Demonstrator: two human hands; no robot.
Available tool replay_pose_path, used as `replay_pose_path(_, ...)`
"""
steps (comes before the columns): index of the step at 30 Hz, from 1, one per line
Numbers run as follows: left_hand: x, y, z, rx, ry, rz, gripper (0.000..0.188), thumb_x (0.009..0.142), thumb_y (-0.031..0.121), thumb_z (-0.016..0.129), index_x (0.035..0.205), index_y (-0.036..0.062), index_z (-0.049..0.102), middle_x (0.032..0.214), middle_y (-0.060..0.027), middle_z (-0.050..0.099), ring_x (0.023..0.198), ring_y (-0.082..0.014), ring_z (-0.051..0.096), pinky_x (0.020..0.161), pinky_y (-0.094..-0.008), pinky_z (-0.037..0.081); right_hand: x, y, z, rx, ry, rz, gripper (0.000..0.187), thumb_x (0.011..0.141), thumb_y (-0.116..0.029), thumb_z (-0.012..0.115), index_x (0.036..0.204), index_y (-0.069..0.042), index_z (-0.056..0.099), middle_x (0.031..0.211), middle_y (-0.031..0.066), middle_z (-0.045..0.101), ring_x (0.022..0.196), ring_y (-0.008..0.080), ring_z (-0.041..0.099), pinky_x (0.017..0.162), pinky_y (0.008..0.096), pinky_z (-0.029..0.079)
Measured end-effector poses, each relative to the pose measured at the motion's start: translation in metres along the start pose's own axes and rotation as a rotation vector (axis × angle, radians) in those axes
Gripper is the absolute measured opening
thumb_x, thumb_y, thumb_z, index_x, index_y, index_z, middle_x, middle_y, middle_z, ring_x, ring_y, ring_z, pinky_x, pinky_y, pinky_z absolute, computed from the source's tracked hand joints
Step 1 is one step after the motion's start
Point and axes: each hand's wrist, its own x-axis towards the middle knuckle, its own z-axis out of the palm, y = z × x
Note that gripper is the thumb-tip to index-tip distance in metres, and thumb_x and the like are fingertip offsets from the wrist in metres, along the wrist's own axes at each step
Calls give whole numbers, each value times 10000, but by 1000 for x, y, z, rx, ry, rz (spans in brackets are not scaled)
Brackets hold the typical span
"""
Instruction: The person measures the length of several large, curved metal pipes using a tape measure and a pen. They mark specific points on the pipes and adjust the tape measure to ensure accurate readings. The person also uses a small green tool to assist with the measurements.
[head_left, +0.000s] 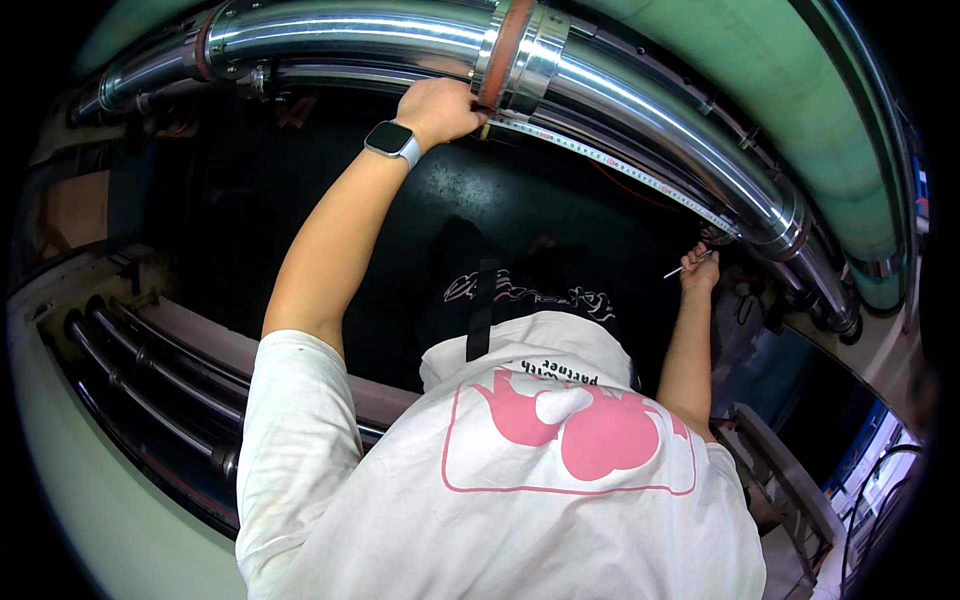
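A white tape measure (610, 160) is stretched along the underside of a shiny metal roller (640, 100). Its left end meets my left hand (440, 108), which is closed on it just below an orange-brown ring (505, 50) around the roller. That wrist wears a watch with a light band (392, 143). Farther right, my right hand (700, 270) is closed on a thin white stick (674, 273), whose exact kind I cannot make out. The tape's right end runs to just above this hand, beside a small dark thing (714, 235); whether the fingers touch it is unclear.
Thinner metal bars run alongside the roller. A wide green roller (850, 130) curves behind it at right. More dark rollers (150, 390) and a pale machine frame (75, 440) lie at lower left. A brown panel (80, 210) stands at far left.
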Motion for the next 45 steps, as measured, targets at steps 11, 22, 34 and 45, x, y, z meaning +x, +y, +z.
replay_pose_path(11, 0, 5, 0, 66, -65, -148, 368, 748, 413, 564, 874, 81, 658, 852, -156, 630, 830, -312, 595, 737, -393, 467, -32, 13, -21, -725, -72, -292, 180, 898, -155, 423, 922, -66, 578, 692, -14, 488, 606, 92, 470, 550, 218, 386)
replay_pose_path(22, -5, 14, -2, 12, 33, -97, 370, 754, 444, 568, 893, 112, 657, 870, -165, 627, 849, -333, 582, 743, -406, 457, -53, -32, -2, -1459, -265, -789, 155, 885, -206, 438, 865, -98, 548, 905, 84, 516, 965, 282, 473, 829, 384, 319)
replay_pose_path(34, -9, 10, -11, 78, 36, -126, 298, 718, 390, 606, 808, 115, 677, 788, -128, 636, 776, -297, 604, 690, -391, 476, -45, -29, -1, -1654, -400, -946, 136, 867, -197, 466, 867, -81, 538, 859, 96, 495, 904, 291, 483, 744, 393, 358)
replay_pose_path(45, -6, -5, 5, -30, 176, 7, 223, 687, 270, 556, 846, 181, 684, 781, -105, 637, 759, -280, 605, 684, -376, 483, -43, -42, 15, -1916, -510, -1214, 61, 823, -117, 527, 840, -59, 528, 858, 106, 494, 874, 295, 481, 743, 385, 371)
